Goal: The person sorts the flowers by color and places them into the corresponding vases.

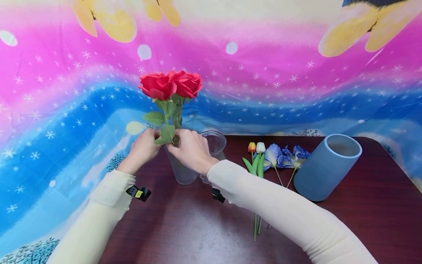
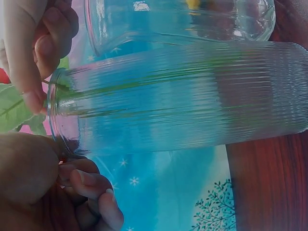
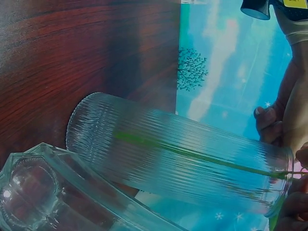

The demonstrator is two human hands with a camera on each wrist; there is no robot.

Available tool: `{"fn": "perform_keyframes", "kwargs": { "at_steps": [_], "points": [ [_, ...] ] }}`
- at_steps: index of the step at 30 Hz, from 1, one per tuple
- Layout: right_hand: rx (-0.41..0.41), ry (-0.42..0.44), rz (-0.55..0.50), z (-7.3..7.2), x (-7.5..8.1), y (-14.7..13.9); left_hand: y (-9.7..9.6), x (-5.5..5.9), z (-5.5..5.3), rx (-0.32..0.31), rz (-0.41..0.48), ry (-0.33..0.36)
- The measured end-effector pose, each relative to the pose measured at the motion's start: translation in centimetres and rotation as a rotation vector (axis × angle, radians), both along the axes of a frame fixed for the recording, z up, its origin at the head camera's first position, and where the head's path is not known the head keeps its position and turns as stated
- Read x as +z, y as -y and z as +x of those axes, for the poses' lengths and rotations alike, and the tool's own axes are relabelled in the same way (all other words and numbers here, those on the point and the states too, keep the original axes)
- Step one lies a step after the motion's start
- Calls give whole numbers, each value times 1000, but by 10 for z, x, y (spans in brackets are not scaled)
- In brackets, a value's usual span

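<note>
Two red roses (image 1: pixel 168 85) with green leaves stand in a tall ribbed clear glass vase (image 2: pixel 183 96), their thin green stems (image 3: pixel 207 156) running down inside it. At the mouth of the vase my right hand (image 1: pixel 191 148) pinches a rose stem just above the rim. My left hand (image 1: pixel 143 150) is on the other side, its thumb and curled fingers (image 2: pixel 89 180) gripping the vase's rim. A leaf hides part of the fingertips in the head view. The vase is upright on the table.
Beside the ribbed vase is a second clear glass vase (image 1: pixel 214 143), partly behind my right hand. To the right lie orange and white tulips (image 1: pixel 256 147) and blue irises (image 1: pixel 280 156) on the dark wood table (image 1: pixel 204 234). A blue vase (image 1: pixel 326 168) stands past them.
</note>
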State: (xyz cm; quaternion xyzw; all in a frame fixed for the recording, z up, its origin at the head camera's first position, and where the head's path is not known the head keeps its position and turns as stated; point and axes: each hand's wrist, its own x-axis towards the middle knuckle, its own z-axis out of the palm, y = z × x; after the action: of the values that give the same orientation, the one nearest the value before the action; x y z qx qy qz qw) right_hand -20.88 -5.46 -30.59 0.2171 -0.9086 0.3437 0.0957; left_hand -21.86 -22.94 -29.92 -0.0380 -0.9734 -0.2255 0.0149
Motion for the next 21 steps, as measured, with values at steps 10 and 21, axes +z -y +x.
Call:
{"fn": "perform_keyframes", "kwargs": {
  "at_steps": [10,21],
  "points": [
    [-21,28,13,1,2,1,0,-3,-1,8,0,-61],
    [-22,7,-42,4,1,-6,0,-1,0,36,-4,-34]
  ]
}}
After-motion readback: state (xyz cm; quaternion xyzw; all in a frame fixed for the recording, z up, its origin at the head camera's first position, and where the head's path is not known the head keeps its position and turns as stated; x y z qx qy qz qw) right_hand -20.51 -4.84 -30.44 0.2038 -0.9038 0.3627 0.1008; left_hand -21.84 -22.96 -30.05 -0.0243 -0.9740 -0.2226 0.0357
